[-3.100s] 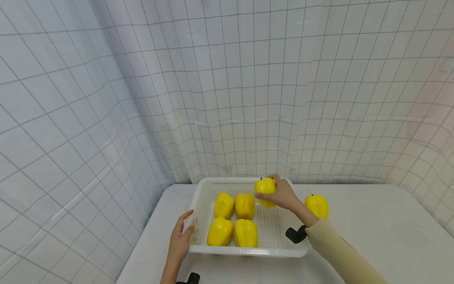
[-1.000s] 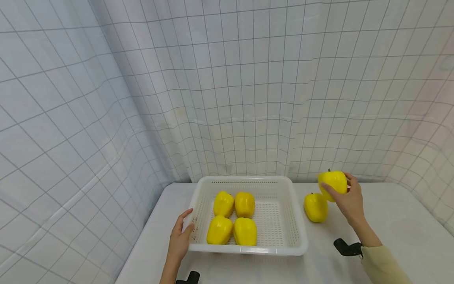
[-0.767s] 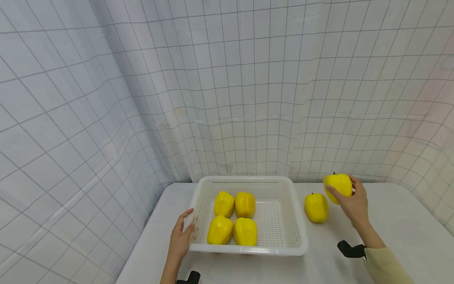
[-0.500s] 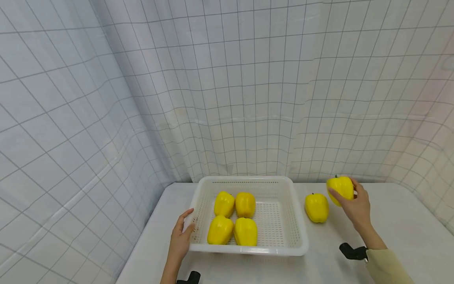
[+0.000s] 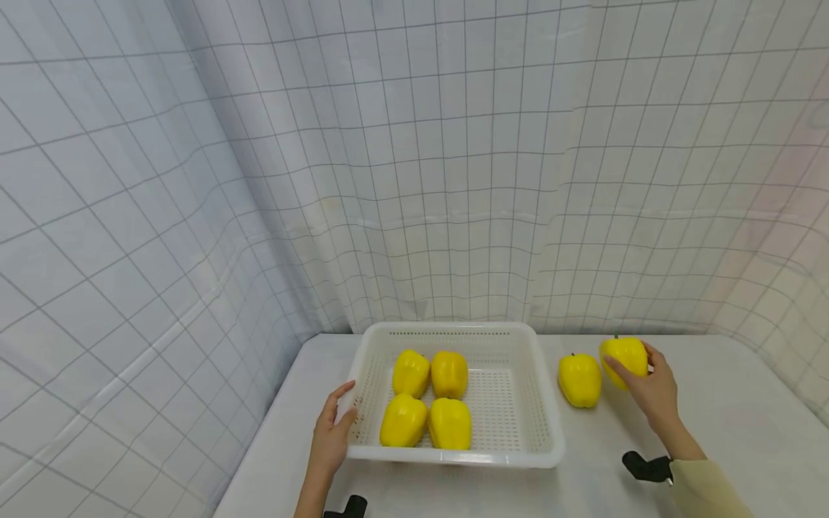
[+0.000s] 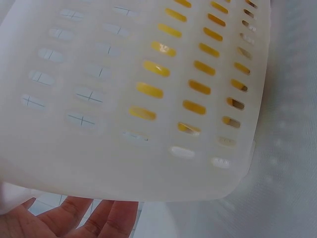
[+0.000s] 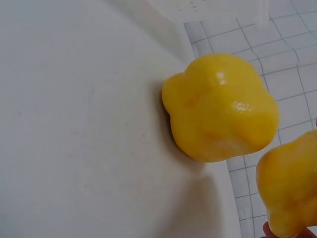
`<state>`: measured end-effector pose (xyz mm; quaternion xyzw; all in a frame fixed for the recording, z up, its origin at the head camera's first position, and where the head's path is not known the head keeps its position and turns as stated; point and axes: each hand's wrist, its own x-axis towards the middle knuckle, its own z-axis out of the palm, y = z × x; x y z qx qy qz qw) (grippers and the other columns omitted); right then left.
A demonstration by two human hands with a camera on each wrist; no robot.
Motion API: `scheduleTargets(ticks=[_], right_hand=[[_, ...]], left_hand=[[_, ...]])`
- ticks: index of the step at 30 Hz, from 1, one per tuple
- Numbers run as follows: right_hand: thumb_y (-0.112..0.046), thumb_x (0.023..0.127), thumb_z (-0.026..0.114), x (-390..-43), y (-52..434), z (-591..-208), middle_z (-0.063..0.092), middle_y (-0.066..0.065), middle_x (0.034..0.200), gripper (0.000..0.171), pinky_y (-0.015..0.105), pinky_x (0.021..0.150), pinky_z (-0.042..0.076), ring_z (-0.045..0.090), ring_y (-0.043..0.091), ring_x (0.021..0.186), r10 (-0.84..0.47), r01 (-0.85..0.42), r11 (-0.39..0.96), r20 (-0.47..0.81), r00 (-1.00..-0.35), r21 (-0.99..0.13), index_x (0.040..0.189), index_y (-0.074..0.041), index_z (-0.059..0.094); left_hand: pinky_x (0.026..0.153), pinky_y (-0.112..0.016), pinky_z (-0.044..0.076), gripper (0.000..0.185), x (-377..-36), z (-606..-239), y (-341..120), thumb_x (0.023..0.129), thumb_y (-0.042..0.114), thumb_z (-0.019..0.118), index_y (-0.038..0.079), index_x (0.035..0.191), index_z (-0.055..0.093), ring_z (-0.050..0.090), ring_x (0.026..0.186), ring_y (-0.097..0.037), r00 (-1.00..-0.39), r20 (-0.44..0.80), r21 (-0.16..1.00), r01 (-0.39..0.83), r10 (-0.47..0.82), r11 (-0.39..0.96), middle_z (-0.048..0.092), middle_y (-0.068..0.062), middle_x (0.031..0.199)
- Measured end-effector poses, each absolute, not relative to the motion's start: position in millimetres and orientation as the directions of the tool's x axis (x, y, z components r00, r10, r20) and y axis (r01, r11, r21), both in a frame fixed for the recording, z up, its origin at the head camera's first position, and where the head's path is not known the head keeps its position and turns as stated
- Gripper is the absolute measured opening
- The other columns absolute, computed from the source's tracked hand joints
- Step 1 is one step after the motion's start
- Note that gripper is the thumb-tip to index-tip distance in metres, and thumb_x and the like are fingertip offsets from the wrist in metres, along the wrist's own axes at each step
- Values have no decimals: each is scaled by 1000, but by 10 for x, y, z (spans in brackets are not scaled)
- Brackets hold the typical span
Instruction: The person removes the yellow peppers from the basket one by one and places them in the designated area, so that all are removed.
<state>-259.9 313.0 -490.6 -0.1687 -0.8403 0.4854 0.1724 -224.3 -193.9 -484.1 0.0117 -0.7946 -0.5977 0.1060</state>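
Observation:
My right hand grips a yellow bell pepper, stem up, at the right rear of the table. In the right wrist view that held pepper is cut off by the frame edge, with a fingertip below it. Just left of it another yellow bell pepper stands on the table. I cannot tell whether the held pepper touches the table. My left hand holds the left rim of a white perforated basket; in the left wrist view its fingers pass behind the rim. Several yellow bell peppers sit in the basket's left half.
A white-covered table extends right and in front of the basket. White grid-patterned curtains hang behind the table and at both sides. Black wrist mounts stick out from both wrists.
My right hand has carried its pepper from over the basket to the right, then lowered it beside the pepper on the table. The left hand and basket have stayed put.

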Motion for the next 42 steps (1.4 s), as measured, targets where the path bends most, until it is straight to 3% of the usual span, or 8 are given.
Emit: scheduleTargets(ticks=[10,17,24,32,42], right_hand=[[-49,87,60,-2598,3173,-4985,21,34,145,93,61,100,25,23,49,129,439,204,444,13,-898,-872,149,2,13],[-51,87,60,-2604,3187,-5057,21,35,144,94,61,100,25,23,50,128,439,230,438,-17,-898,-869,149,3,13],[-55,87,58,-2614,3210,-5128,20,35,145,97,62,101,23,21,50,129,431,248,453,-33,-902,-856,148,4,10],[-55,88,56,-2630,3220,-5173,21,36,144,97,60,100,25,24,50,127,413,241,464,-33,-910,-852,149,4,10],[-59,87,55,-2645,3215,-5201,19,36,144,101,60,101,25,24,50,128,406,271,467,-69,-911,-842,148,5,7]], left_hand=[[105,-58,19,44,-2242,-4840,-1945,93,-1,50,8,136,49,32,131,-36,-976,168,950,122,-141,286,40,-20,143],[96,-52,37,44,-2234,-4839,-1941,94,1,49,10,138,48,39,126,-35,-977,160,953,116,-139,281,39,-19,144],[91,-45,42,44,-2227,-4834,-1938,95,2,49,10,139,46,42,123,-34,-978,155,956,113,-137,272,38,-19,144],[96,-51,37,45,-2227,-4822,-1936,95,2,49,10,139,46,38,127,-34,-979,156,956,116,-134,271,39,-19,144],[93,-47,40,44,-2235,-4835,-1937,94,0,49,10,137,48,41,124,-33,-978,154,958,113,-139,262,41,-19,142]])
